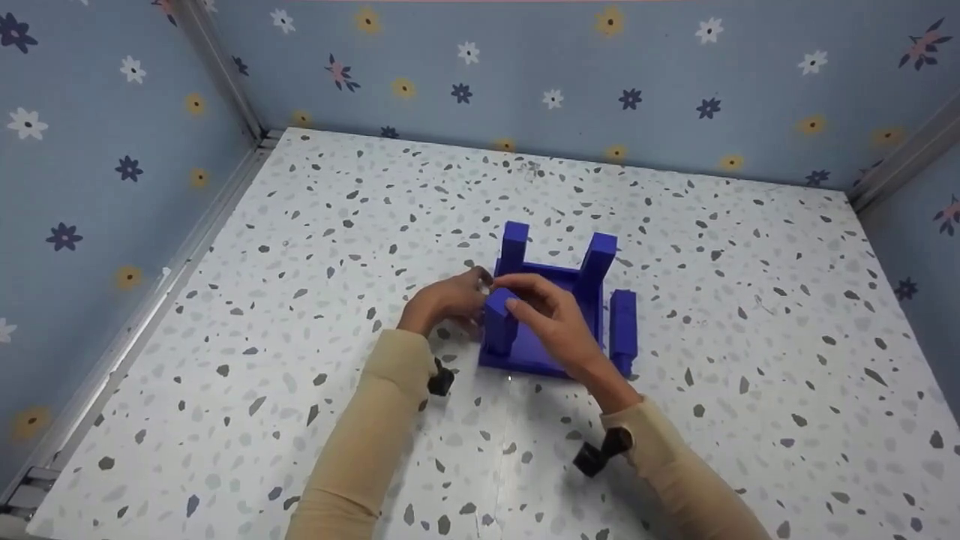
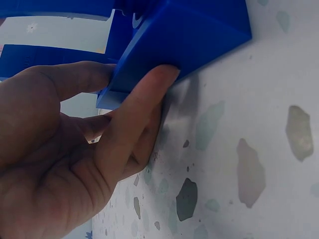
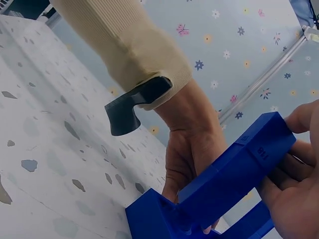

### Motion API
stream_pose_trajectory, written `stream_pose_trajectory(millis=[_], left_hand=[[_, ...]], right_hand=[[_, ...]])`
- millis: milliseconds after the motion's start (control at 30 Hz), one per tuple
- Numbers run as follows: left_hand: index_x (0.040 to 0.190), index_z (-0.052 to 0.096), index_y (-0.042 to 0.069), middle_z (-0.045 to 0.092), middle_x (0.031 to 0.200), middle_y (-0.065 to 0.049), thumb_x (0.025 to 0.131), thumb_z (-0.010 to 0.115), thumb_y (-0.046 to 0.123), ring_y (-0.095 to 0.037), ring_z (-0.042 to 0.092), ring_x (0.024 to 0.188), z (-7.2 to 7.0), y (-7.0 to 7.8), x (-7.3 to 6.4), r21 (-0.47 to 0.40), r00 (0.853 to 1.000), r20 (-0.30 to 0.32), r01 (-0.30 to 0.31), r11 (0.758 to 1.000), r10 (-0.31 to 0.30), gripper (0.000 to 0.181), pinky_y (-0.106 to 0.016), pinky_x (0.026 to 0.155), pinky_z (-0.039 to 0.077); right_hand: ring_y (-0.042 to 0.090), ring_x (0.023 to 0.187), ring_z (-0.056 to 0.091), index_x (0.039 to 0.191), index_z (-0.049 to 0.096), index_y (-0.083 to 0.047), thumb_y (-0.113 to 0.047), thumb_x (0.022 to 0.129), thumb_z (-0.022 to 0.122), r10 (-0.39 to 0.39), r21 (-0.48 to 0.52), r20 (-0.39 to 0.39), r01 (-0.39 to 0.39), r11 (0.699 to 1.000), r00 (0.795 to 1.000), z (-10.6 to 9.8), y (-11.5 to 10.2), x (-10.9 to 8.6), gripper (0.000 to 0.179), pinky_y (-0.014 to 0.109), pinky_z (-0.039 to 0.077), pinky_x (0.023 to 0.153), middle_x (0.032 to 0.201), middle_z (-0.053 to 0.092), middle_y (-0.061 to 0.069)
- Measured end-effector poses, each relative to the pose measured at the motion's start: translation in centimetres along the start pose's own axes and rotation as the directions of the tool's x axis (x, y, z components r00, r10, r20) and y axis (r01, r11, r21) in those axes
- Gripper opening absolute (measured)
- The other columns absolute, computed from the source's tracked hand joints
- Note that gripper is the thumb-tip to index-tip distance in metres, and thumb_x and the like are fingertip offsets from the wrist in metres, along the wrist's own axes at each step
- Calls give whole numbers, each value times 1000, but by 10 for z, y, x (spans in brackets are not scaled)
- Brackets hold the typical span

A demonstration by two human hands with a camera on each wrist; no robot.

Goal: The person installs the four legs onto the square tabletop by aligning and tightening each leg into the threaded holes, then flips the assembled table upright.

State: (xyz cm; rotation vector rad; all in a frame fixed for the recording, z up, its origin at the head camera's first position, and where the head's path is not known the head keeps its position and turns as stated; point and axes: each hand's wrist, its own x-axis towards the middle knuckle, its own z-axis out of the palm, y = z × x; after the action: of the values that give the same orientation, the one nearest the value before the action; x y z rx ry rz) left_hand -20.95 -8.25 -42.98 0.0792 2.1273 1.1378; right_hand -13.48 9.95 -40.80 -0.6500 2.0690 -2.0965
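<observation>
Pointing upward lengthwise, blue leg (image 1: 499, 328) pinched by right hand (image 1: 553, 319), left hand (image 1: 448, 297) gripping blue base (image 1: 531, 365)

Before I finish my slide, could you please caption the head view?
Left hand holds a blue tray; right hand grips a post at its corner.

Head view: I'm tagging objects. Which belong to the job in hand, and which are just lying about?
The job:
- blue base, touched by the left hand
- near leg, pinched by the right hand
- far left leg
- far right leg
- probably the loose leg alongside

Just surroundings:
- speckled table
- flowered wall
</observation>
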Motion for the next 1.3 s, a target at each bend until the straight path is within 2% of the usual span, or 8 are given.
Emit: stream_pose_trajectory(millis=[133, 267, 500, 633, 800, 933, 1100, 1300], left_hand=[[141, 34, 18, 61, 101, -11, 91, 59, 30, -18, 67, 73, 0, 1, 0, 4, 1000, 1, 13, 1000, -13, 57, -39, 68, 52], [141, 34, 16, 58, 107, -12, 92, 57, 27, -19, 68, 76, 1, 1, 0, -1, 1000, 5, 11, 1000, -11, 55, -35, 71, 53], [141, 35, 15, 54, 118, -13, 91, 58, 26, -19, 68, 79, 1, 1, 1, 0, 1000, -6, 7, 1000, -7, 56, -32, 70, 55], [141, 34, 16, 53, 121, -12, 92, 55, 25, -20, 68, 82, 1, 2, 0, 11, 1000, -4, 12, 1000, -12, 54, -36, 70, 53], [141, 33, 17, 54, 119, -9, 92, 53, 26, -19, 68, 82, 2, 2, -1, 54, 1000, -10, 15, 998, -15, 53, -40, 70, 50], [141, 33, 21, 59, 113, -7, 93, 54, 31, -18, 69, 81, 1, 2, -2, 75, 999, -13, 36, 997, -35, 54, -43, 69, 50], [141, 33, 23, 62, 109, -7, 92, 55, 33, -19, 70, 81, 0, 2, -2, 61, 999, -8, 47, 997, -47, 55, -45, 68, 50], [140, 33, 24, 61, 110, -6, 93, 55, 37, -19, 70, 80, 0, 1, -2, 68, 999, -7, 49, 996, -48, 54, -46, 68, 49]], right_hand=[[22, 102, 59, 119, 58, 2, -10, 91, 63, -16, 12, -28, 16, 1000, 999, -1, 1, -1, 30, 28, 51, 86, 113, 61, 14], [22, 98, 59, 113, 56, 3, -6, 88, 67, -34, -23, -67, 33, 999, 997, -2, 2, -3, 29, 29, 51, 86, 106, 59, 13], [16, 98, 57, 108, 53, 6, 2, 83, 71, -42, -132, -133, 25, 991, 990, 6, -6, -6, 31, 30, 49, 90, 105, 56, 10], [14, 96, 56, 107, 52, 8, 3, 81, 71, -69, -187, -158, 39, 982, 985, 12, -17, -9, 32, 35, 50, 88, 105, 56, 11], [16, 100, 55, 109, 52, 5, 0, 82, 72, -98, -208, -162, 63, 976, 982, 11, -6, -9, 34, 32, 48, 89, 110, 57, 15], [17, 104, 55, 114, 54, 1, -6, 86, 70, -119, -194, -146, 90, 977, 982, 8, 2, -8, 33, 29, 47, 91, 115, 57, 18], [21, 105, 56, 117, 55, 2, -5, 93, 56, -150, -129, -118, 134, 982, 982, 6, 4, -6, 25, 30, 46, 93, 117, 55, 25], [23, 115, 55, 119, 57, 4, 0, 91, 50, -97, -10, -102, 96, 995, 990, 3, 3, -2, 29, 29, 44, 96, 121, 56, 24]])
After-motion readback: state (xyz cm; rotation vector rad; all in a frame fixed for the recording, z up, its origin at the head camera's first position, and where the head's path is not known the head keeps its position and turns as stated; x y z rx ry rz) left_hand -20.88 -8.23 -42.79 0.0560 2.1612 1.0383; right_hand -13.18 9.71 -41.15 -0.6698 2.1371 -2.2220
